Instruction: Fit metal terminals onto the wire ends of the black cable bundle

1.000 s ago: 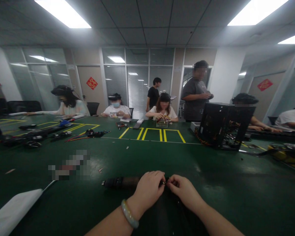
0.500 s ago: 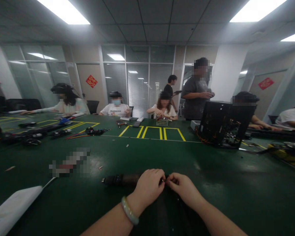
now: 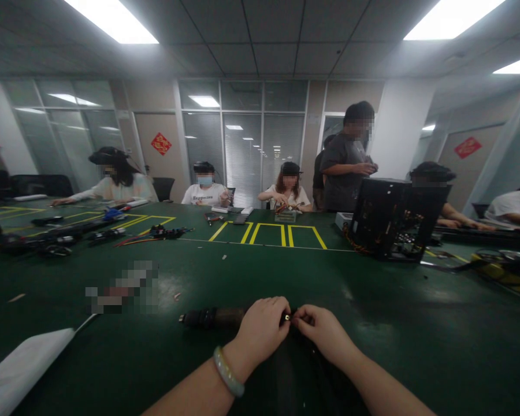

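Note:
My left hand (image 3: 262, 329), with a pale bangle on the wrist, is curled over the right end of a dark cylindrical part (image 3: 212, 318) that lies on the green table (image 3: 416, 329). My right hand (image 3: 320, 330) meets it fingertip to fingertip. Both pinch a tiny bright metal piece (image 3: 287, 317) between them. Dark material lies under my forearms at the table's near edge; what it is I cannot make out.
A white sheet (image 3: 21, 370) lies at the near left. A black open computer case (image 3: 387, 219) stands at the right with cables beside it. Dark tools and wires (image 3: 65, 237) are spread at the far left. Several people sit or stand across the table.
My hands have stayed pinched together in the same spot. In the background a person in black has walked right, behind the standing person in grey.

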A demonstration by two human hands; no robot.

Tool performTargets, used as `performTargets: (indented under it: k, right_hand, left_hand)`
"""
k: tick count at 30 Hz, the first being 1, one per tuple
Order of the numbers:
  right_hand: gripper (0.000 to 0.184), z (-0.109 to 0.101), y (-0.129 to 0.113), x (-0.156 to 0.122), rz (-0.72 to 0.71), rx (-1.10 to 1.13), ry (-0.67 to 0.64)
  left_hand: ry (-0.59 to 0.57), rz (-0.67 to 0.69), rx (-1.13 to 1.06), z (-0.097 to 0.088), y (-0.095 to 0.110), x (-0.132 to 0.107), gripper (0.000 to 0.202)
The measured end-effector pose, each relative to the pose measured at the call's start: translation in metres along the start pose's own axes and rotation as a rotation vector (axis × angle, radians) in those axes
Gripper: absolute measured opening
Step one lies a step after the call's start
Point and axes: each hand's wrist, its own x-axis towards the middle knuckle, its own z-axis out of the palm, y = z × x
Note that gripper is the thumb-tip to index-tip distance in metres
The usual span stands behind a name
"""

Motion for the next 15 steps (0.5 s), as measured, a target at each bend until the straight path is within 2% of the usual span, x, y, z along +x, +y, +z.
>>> performTargets:
  k: [9,15]
  right_hand:
    - [0.017,0.0013,0.0028,0.0023,-0.011,-0.024,0.024]
    - [0.015,-0.0017,-0.0010,-0.0003,-0.010,-0.041,0.010]
  left_hand:
    - [-0.015,0.051,-0.007,-0.0027,0.0001,0.0012,0.009]
    - [-0.022,0.025,0.004,-0.0057,0.0044,0.0013,0.009]
